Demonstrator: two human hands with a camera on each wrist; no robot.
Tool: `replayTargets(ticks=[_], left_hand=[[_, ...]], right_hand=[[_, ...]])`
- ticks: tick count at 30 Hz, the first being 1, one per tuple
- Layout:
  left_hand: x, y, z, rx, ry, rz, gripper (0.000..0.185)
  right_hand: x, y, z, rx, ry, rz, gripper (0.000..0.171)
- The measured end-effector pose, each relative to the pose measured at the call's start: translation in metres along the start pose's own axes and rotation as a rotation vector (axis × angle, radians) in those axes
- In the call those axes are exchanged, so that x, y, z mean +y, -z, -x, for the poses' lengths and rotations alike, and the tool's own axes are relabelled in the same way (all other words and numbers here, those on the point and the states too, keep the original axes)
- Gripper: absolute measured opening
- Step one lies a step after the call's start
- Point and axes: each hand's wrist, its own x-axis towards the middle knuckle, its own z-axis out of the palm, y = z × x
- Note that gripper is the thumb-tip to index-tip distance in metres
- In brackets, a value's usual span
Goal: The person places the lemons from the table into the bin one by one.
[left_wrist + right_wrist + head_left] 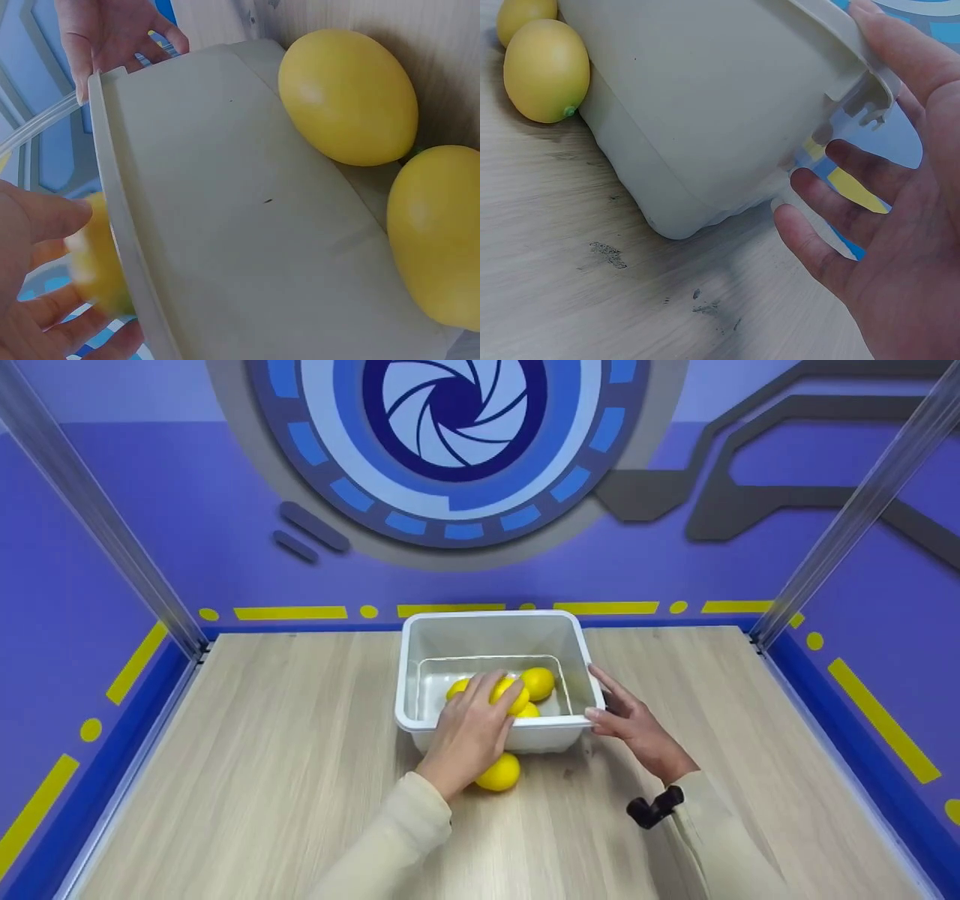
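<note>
A white plastic bin (pixel 491 740) stands near the back of the table. My left hand (pixel 469 727) reaches over its front rim, fingers loosely spread about a lemon (pixel 515 696). That lemon is blurred in the left wrist view, beside sharp fingers (pixel 64 307). At the bin's front right corner my right hand (pixel 641 735) holds the rim with thumb and index finger; its other fingers (pixel 847 202) hang apart outside the wall. Inside the bin lie several yellow lemons, one (pixel 538 684) at the right. Two more, including this lemon (pixel 499 772), rest on the table against the front wall.
The pale wood table (pixel 300 750) extends around the bin. A blue and purple printed panel (pixel 150 510) rises just behind it, with side panels at left and right. A black device (pixel 655 808) is strapped to the right wrist.
</note>
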Motion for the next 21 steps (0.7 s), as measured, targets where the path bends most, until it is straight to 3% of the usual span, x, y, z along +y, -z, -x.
replayTargets(ticks=[11,21], left_hand=[[0.0,-0.001,0.007,-0.022,0.001,0.0,0.043],[-0.002,0.0,0.022,-0.016,-0.006,-0.021,0.041]], right_hand=[[-0.001,0.0,0.0,-0.005,0.004,0.004,0.07],[0.0,0.0,-0.001,0.002,-0.007,0.011,0.07]])
